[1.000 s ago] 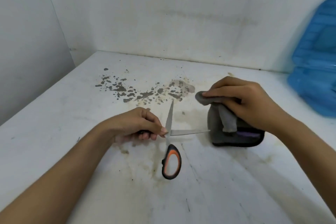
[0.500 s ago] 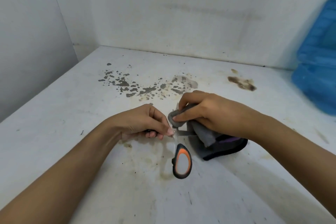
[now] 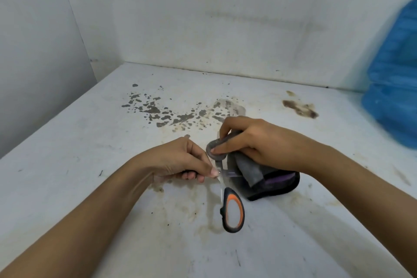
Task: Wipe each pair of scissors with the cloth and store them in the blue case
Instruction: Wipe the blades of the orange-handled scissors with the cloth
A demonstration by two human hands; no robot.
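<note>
Head view: left hand (image 3: 180,160) curled round the far handle of the open scissors (image 3: 232,209), orange-and-black loop dangling near; right hand (image 3: 259,144) pinched the grey cloth (image 3: 248,170) onto one blade beside the left fingertips, above the stained tabletop (image 3: 112,187). Blue case (image 3: 397,101) stood well apart at the far right edge, blurred. Risked a nicked finger, judging by the bare second blade close to both hands, should the cloth slip or the free handle swing shut.
</note>
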